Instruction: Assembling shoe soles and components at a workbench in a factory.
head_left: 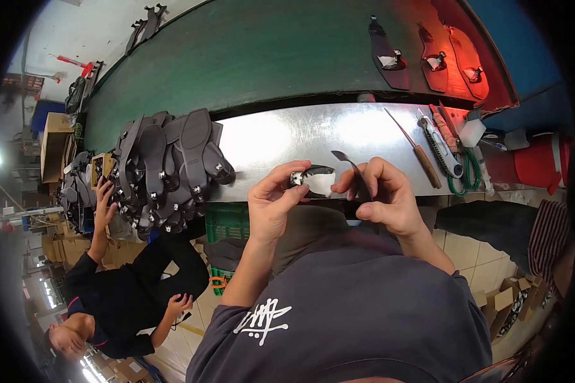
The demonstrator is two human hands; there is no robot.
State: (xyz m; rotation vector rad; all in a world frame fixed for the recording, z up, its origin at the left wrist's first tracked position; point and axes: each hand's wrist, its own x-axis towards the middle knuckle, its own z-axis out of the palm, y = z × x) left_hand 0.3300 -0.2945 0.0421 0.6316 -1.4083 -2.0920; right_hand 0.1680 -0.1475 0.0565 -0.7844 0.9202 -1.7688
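Note:
Close in front of me, my left hand (269, 205) is closed on a dark sandal piece (319, 170) with a shiny metal ornament. The thumb presses near the ornament, and a pale patch shows inside the strap loop. My right hand (395, 203) pinches a thin, dark curved strip (363, 184) whose narrow end sticks up to the left. Its fingertips reach the pale side of the sandal piece. Whether strip and sandal piece are joined, I cannot tell. Both hands are just over the near edge of the metal table (255, 137).
Dark sandals with ornaments (156, 156) are heaped at the left. An awl (421, 159), a utility knife (444, 150) and green cord (471, 169) lie right. Several sandal pieces (390, 60) rest on the green conveyor belt (249, 51). A co-worker (121, 287) sits left; a green crate (227, 223) stands below.

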